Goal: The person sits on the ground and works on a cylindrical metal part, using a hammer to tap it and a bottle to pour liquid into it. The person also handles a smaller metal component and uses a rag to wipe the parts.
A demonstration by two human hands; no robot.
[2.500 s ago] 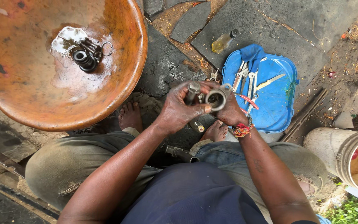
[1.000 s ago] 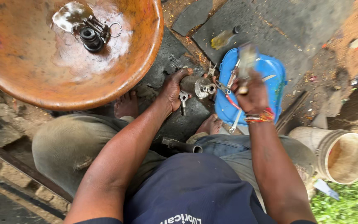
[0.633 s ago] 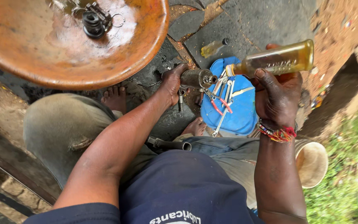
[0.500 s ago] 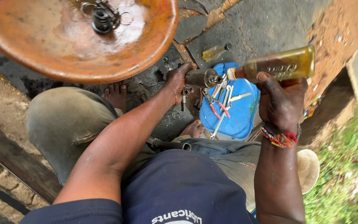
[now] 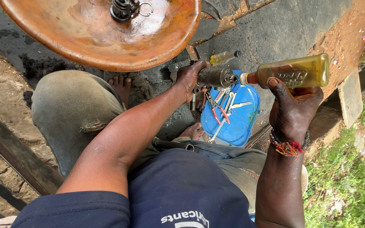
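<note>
Gripping a dark metal cylinder (image 5: 216, 77), the left hand (image 5: 189, 80) holds it level above the ground. The right hand (image 5: 294, 107) is closed around a glass bottle (image 5: 294, 74) of yellow oil, tipped sideways so its neck meets the cylinder's open end. Just below lies a blue lid (image 5: 237, 120) with pliers (image 5: 216, 107) and other tools. A rusty bowl (image 5: 106, 36) sits beyond the knees.

Rust-orange metal basin (image 5: 106, 38): top rim cut off by frame edge. Dark coiled metal parts (image 5: 121, 9) inside basin: partly cropped, kind indistinct.
</note>
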